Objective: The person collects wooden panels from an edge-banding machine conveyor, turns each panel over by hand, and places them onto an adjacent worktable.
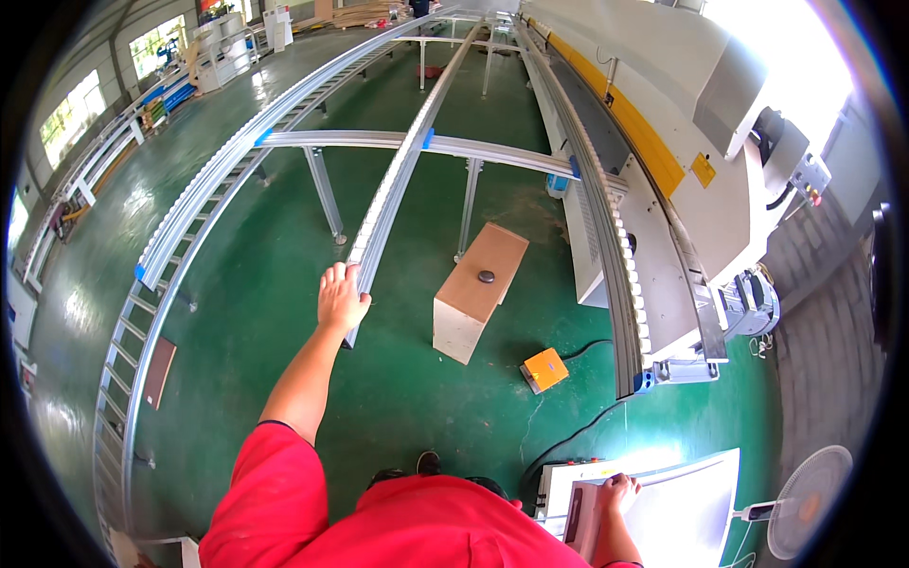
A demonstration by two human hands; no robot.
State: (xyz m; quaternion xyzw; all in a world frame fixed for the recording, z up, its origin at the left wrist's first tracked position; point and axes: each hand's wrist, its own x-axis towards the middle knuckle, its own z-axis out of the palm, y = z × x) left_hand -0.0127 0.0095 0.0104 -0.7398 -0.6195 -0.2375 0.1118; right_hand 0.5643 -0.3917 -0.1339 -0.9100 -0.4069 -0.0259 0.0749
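Observation:
My left hand [341,298] rests over the near part of the middle aluminium rail [401,176], fingers bent over its strip of white rollers. My right hand [617,494], low at the right, has curled fingers at the upper edge of a grey panel [587,516], beside a white sheet-like surface [686,502] on equipment. Below the rails, a box [459,324] with a brown top carries a round black knob or disc [486,276]. A yellow foot pedal [544,369] with a cable lies on the green floor [398,398].
Side rails [204,199] with rollers and a crossbar [492,150] run away from me. A long white machine [717,104] with a yellow stripe borders the right. A pedestal fan [810,497] stands at lower right. A brown board [161,374] lies left. A person [419,8] is far off.

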